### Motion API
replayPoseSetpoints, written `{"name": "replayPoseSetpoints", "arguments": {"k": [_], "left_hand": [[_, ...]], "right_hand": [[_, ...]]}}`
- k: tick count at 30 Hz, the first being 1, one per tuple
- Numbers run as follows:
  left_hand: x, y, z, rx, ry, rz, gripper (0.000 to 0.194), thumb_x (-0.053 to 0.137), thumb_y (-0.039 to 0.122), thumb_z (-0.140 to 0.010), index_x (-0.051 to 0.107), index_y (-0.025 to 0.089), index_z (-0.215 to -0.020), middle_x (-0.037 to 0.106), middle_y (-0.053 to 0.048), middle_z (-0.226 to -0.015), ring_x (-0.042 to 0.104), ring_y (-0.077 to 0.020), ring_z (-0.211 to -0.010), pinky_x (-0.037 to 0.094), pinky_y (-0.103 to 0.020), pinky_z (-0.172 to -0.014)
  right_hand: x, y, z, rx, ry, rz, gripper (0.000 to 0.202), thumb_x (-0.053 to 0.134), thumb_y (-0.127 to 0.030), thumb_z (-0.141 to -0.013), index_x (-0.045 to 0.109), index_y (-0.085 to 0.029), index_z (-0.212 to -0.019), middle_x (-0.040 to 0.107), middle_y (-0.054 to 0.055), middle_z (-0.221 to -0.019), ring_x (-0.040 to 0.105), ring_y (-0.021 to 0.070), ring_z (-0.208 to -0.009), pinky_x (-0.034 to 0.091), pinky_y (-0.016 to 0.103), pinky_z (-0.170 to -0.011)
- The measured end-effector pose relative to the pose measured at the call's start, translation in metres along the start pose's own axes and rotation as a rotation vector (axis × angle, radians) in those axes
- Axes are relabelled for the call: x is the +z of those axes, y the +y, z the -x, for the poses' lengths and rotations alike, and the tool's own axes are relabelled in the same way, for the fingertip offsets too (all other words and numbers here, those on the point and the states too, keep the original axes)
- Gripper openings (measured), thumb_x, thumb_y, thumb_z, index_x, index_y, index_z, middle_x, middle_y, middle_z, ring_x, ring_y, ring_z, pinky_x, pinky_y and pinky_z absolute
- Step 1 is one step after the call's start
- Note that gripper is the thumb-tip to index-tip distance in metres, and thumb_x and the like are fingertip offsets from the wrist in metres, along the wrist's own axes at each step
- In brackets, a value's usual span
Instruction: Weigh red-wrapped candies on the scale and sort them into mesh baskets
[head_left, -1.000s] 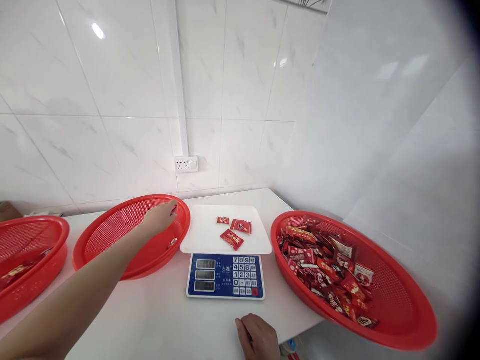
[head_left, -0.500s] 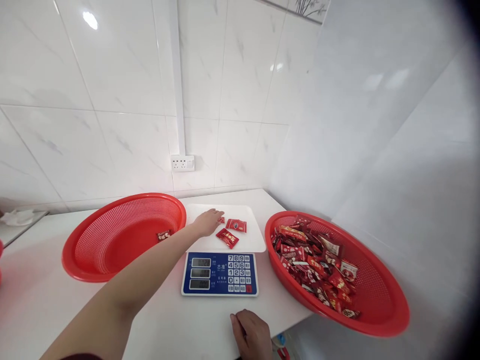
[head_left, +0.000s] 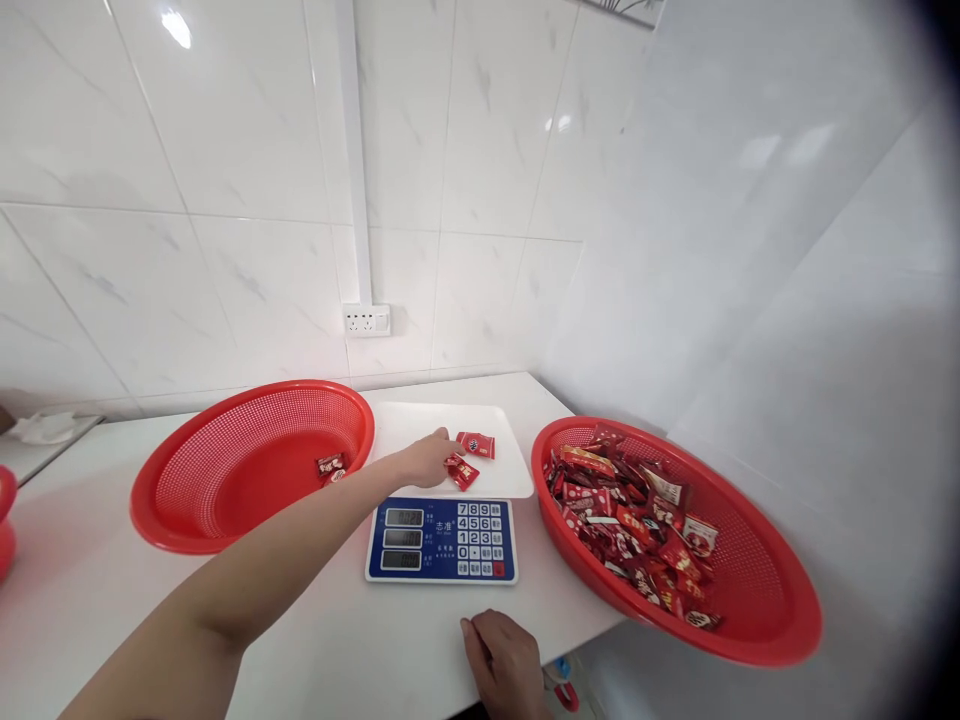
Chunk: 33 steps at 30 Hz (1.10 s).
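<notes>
My left hand (head_left: 431, 460) reaches over the white weighing pan (head_left: 397, 418) of a digital scale. Its fingers are closed on the left end of a red candy packet (head_left: 465, 474) lying on the pan. A second red candy packet (head_left: 477, 445) rests just behind it, close to the fingertips. Below the pan is the scale's blue panel (head_left: 442, 540) with keys and three displays. Near the table's front edge, my right hand (head_left: 504, 660) rests with its fingers curled in, and nothing shows in it.
At left stands a red perforated basket (head_left: 247, 490) with small packets (head_left: 330, 464) inside, partly behind my forearm. To the right, another red basket (head_left: 780, 590) holds many wrapped candies (head_left: 637, 520) and overhangs the table edge. A wall socket (head_left: 366, 320) is behind.
The small packet formerly at my left fingertips is gone from the pan, and a further packet shows in the left basket. My left hand has shifted right onto another packet. My right hand stays put.
</notes>
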<state>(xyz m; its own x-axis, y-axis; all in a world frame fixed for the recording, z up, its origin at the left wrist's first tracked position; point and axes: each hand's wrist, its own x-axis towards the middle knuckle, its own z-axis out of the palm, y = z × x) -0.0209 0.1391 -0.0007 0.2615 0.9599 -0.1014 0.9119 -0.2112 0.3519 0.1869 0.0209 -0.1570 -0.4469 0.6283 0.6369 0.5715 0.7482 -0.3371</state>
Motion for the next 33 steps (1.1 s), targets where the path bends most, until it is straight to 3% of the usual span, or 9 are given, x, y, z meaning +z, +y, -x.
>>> {"name": "replayPoseSetpoints", "arguments": {"k": [4, 9, 14, 20, 26, 30, 33], "left_hand": [[-0.002, 0.013, -0.003, 0.021, -0.078, -0.017, 0.029, 0.056, 0.025, -0.074, 0.06, 0.026, -0.103, 0.054, -0.006, -0.101, 0.058, -0.023, -0.08, 0.046, -0.034, -0.072], [-0.009, 0.02, -0.001, -0.005, -0.068, -0.036, 0.034, 0.065, 0.031, -0.068, 0.056, 0.022, -0.099, 0.054, -0.009, -0.109, 0.055, -0.0277, -0.091, 0.046, -0.037, -0.073], [-0.012, 0.022, -0.002, -0.045, -0.056, -0.013, 0.033, 0.062, 0.033, -0.077, 0.054, 0.018, -0.106, 0.06, -0.006, -0.098, 0.058, -0.0212, -0.085, 0.049, -0.036, -0.071], [-0.01, 0.026, -0.032, -0.079, 0.011, -0.005, 0.035, 0.054, 0.031, -0.087, 0.049, 0.017, -0.119, 0.052, -0.009, -0.119, 0.055, -0.0229, -0.101, 0.048, -0.043, -0.083], [0.004, 0.029, -0.058, -0.182, 0.002, -0.039, 0.03, 0.054, 0.031, -0.087, 0.053, 0.016, -0.113, 0.057, -0.008, -0.112, 0.058, -0.0206, -0.094, 0.05, -0.04, -0.079], [0.001, 0.031, -0.048, -0.233, 0.096, -0.066, 0.029, 0.052, 0.032, -0.087, 0.053, 0.015, -0.111, 0.058, -0.007, -0.109, 0.059, -0.0195, -0.091, 0.05, -0.04, -0.077], [-0.015, 0.022, -0.025, -0.272, 0.194, -0.075, 0.035, 0.054, 0.041, -0.084, 0.053, 0.017, -0.11, 0.06, -0.007, -0.103, 0.06, -0.0207, -0.088, 0.049, -0.036, -0.074]], "right_hand": [[0.0, 0.0, 0.001, 0.021, -0.002, -0.011, 0.038, 0.037, -0.027, -0.091, 0.044, -0.02, -0.055, 0.05, -0.002, -0.048, 0.046, 0.01, -0.045, 0.028, 0.023, -0.048], [0.0, 0.0, 0.002, 0.018, 0.01, -0.004, 0.038, 0.036, -0.027, -0.092, 0.045, -0.02, -0.055, 0.051, -0.002, -0.049, 0.047, 0.0099, -0.046, 0.028, 0.023, -0.048], [0.001, 0.0, 0.002, 0.007, 0.014, -0.003, 0.039, 0.036, -0.027, -0.092, 0.046, -0.02, -0.055, 0.051, -0.002, -0.049, 0.048, 0.0102, -0.045, 0.028, 0.023, -0.048], [0.001, 0.0, 0.002, 0.004, 0.017, -0.001, 0.038, 0.036, -0.026, -0.091, 0.045, -0.02, -0.055, 0.05, -0.002, -0.049, 0.047, 0.0103, -0.045, 0.028, 0.024, -0.047], [0.0, 0.001, 0.002, 0.009, 0.001, 0.004, 0.036, 0.037, -0.025, -0.09, 0.045, -0.02, -0.056, 0.052, -0.001, -0.05, 0.049, 0.0104, -0.047, 0.028, 0.024, -0.048], [0.0, 0.002, 0.003, 0.012, -0.012, 0.004, 0.034, 0.038, -0.024, -0.09, 0.046, -0.02, -0.057, 0.052, -0.001, -0.051, 0.049, 0.0105, -0.048, 0.028, 0.023, -0.048], [0.0, 0.002, 0.004, 0.017, -0.023, -0.012, 0.034, 0.039, -0.024, -0.09, 0.046, -0.02, -0.057, 0.053, -0.001, -0.052, 0.05, 0.0106, -0.048, 0.029, 0.023, -0.049]]}}
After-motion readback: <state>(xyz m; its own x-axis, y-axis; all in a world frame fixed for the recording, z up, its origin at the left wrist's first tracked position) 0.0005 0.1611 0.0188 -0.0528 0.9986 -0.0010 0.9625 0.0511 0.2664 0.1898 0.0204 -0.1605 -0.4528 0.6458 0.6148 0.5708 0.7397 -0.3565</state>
